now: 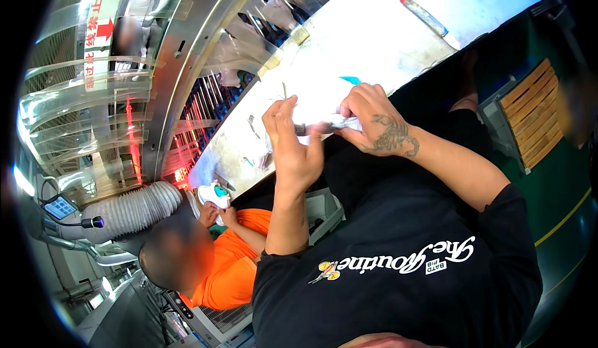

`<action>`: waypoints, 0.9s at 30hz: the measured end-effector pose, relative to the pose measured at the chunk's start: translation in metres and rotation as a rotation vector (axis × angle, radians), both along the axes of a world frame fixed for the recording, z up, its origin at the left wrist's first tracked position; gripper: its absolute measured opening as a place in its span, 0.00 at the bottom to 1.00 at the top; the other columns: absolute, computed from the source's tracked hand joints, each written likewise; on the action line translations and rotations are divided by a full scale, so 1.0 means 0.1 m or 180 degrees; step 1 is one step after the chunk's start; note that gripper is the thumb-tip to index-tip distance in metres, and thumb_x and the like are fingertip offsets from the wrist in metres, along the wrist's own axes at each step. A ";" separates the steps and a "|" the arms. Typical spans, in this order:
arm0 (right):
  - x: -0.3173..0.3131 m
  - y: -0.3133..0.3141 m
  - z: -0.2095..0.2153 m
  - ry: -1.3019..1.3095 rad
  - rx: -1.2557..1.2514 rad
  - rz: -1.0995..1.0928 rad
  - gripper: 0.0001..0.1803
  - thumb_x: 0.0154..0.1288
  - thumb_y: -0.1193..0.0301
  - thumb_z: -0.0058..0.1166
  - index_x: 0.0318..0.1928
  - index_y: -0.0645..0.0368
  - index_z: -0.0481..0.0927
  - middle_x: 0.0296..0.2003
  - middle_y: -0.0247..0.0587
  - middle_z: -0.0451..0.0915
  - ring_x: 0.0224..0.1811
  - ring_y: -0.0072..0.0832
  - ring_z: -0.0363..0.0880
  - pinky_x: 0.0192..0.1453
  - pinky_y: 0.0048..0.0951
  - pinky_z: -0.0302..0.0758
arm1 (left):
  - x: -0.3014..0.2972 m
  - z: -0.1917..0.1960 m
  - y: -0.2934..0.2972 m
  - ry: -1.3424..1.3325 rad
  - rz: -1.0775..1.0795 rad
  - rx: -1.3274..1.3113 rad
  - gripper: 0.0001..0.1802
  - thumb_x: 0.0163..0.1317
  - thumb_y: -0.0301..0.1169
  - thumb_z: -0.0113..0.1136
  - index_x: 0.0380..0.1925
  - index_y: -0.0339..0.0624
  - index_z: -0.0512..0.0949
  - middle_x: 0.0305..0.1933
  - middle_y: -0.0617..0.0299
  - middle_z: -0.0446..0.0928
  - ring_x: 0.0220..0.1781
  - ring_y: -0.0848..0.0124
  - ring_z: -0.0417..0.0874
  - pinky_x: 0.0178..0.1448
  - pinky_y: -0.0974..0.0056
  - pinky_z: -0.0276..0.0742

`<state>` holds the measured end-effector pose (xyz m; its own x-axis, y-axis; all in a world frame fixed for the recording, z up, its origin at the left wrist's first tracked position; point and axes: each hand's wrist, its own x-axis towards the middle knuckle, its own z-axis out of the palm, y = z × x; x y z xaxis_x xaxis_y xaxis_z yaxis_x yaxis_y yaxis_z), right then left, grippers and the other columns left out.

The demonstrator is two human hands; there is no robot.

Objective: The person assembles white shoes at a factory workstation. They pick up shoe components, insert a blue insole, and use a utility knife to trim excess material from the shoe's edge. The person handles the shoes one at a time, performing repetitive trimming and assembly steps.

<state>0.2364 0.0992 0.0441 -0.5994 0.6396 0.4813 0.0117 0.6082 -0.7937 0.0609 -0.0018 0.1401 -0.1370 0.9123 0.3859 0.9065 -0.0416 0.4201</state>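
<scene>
My right hand (377,120), with a dark tattoo on its back, is closed round a white and grey piece (342,122) that looks like soft shoe material. Its exact kind is partly hidden by the fingers. My left hand (291,143) is raised beside the piece's other end, fingers stretched up and thumb apart; the thumb is slightly blurred near the piece. Behind both hands, pale material with a teal patch (351,81) lies on the white worktable (367,30). Left of my left hand sits a crumpled white item (256,152).
A long flat tool with a red end (427,21) lies farther along the table. At the left, a person in orange (227,261) handles a white and teal shoe (213,193). Clear plastic strips (240,52) hang before red-glowing machinery. A slatted wooden seat (532,114) stands right.
</scene>
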 end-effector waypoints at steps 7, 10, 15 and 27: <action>-0.10 0.09 0.06 -0.0293 -0.0628 0.0028 0.19 0.66 0.62 0.75 0.46 0.55 0.77 0.44 0.41 0.80 0.46 0.45 0.81 0.58 0.48 0.74 | -0.17 -0.14 0.14 0.0142 0.0111 -0.0127 0.47 0.46 0.42 0.93 0.61 0.36 0.73 0.62 0.45 0.69 0.68 0.48 0.71 0.72 0.47 0.71; -0.12 0.12 0.07 -0.0481 -0.0678 0.0074 0.21 0.65 0.64 0.75 0.48 0.57 0.76 0.46 0.46 0.79 0.44 0.50 0.82 0.54 0.50 0.76 | -0.21 -0.14 0.18 0.0110 0.0052 -0.0189 0.46 0.46 0.37 0.93 0.60 0.35 0.73 0.62 0.42 0.67 0.68 0.46 0.71 0.71 0.46 0.72; -0.26 0.16 0.14 -0.0664 -0.0792 -0.0292 0.26 0.62 0.66 0.74 0.53 0.61 0.73 0.48 0.55 0.77 0.44 0.54 0.82 0.51 0.52 0.80 | -0.08 -0.29 0.29 0.0121 0.0636 -0.0195 0.43 0.50 0.35 0.86 0.62 0.33 0.72 0.66 0.39 0.62 0.71 0.45 0.67 0.72 0.46 0.73; 0.32 0.35 -0.15 -0.0604 -0.0847 -0.0592 0.35 0.66 0.56 0.77 0.67 0.60 0.80 0.60 0.47 0.78 0.58 0.41 0.82 0.66 0.40 0.80 | -0.49 -0.83 0.26 -0.2322 0.1002 -0.0041 0.32 0.59 0.33 0.80 0.57 0.36 0.71 0.59 0.46 0.73 0.64 0.56 0.76 0.64 0.51 0.80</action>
<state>0.2680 0.1345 0.0293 -0.5238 0.8337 0.1750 0.2646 0.3545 -0.8968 0.0115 0.0238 0.0572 -0.6034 0.7924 0.0892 0.3708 0.1798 0.9112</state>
